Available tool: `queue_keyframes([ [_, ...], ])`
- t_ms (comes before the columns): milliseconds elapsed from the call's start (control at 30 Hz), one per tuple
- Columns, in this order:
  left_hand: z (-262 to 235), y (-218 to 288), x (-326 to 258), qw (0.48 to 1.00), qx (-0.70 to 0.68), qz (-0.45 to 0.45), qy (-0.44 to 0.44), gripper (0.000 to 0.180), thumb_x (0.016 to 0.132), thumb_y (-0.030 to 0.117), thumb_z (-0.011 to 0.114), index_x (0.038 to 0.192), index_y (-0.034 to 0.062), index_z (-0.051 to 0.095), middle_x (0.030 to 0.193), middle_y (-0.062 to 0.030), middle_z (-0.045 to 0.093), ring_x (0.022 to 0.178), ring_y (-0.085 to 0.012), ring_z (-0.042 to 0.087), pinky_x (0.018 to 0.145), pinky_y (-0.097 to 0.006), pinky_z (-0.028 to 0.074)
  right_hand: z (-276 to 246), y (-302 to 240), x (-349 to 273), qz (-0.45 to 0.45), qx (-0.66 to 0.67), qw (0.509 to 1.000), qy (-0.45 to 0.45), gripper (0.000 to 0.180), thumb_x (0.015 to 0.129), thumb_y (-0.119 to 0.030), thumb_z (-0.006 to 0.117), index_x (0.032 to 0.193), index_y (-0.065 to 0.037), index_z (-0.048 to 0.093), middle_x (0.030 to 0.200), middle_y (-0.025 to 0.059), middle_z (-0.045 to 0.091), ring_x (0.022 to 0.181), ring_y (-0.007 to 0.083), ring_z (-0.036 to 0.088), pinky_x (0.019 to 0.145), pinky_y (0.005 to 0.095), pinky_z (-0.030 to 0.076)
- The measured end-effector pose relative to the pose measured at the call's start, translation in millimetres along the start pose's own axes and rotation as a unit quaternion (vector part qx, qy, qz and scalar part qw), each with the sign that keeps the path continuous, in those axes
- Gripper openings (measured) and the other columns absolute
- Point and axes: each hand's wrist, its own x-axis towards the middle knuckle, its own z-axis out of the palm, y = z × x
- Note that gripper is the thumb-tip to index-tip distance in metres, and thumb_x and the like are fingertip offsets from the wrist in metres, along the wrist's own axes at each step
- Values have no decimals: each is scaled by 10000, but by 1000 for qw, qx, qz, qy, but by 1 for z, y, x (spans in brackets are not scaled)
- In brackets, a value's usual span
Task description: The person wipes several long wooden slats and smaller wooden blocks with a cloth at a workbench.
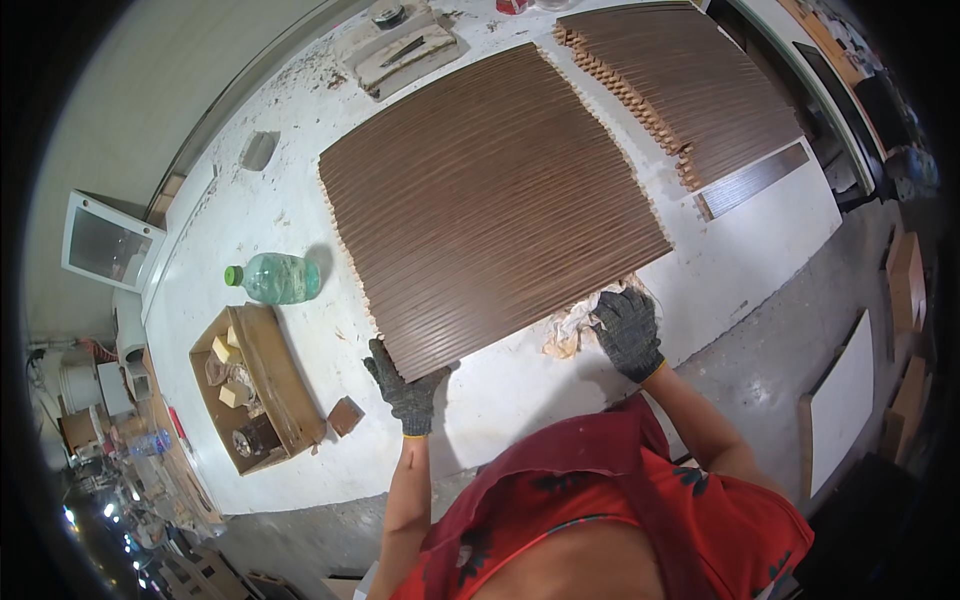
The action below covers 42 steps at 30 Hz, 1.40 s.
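A large brown slatted wood panel [490, 190] lies on the white table, with ragged pale edges along its left and right sides. At its near left corner is my left hand [408, 395], in a dark grey knitted glove. The thumb shows beside the corner and the other fingers go partly under the panel, closed on it. My right hand [628, 332], gloved the same way, is at the near right edge, its fingers curled on a crumpled whitish cloth [572, 328]. Part of the cloth is hidden under the panel and the hand.
More slatted panels [690, 85] lie stacked at the far right, beside a narrow strip [755, 181]. On the left stand a green-capped bottle [280, 278] and an open box [285, 385] holding yellowish blocks. A small brown block [345, 416] sits near my left hand. Far back is a tray [405, 55].
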Motion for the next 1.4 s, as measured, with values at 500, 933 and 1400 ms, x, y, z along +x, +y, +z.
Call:
queue_keyframes([
  [500, -15, 6, 27, 907, -376, -68, -174, 837, 850, 134, 643, 1501, 64, 122, 1504, -130, 277, 1274, -264, 423, 1018, -361, 422, -17, -10, -24, 97, -65, 993, 31, 186, 719, -200, 688, 886, -133, 643, 1006, 50, 602, 977, 307, 530, 845, 484, 397],
  [933, -20, 0, 201, 916, -380, -77, -101, 758, 958, 615, 123, 1508, 92, 120, 1557, -63, 194, 1418, -227, 209, 1138, -351, 164, -23, -104, -54, 173, 38, 984, 17, 252, 719, -227, 658, 920, -86, 601, 1040, 107, 576, 987, 325, 522, 818, 474, 387],
  [1400, -86, -10, 269, 968, -243, 52, -44, 630, 1007, 470, 137, 1507, 86, 147, 1560, -79, 186, 1429, -238, 193, 1103, -361, 211, -57, -115, -62, 135, 49, 989, 40, 323, 594, -152, 688, 876, -78, 547, 992, 127, 549, 901, 359, 496, 749, 500, 352],
])
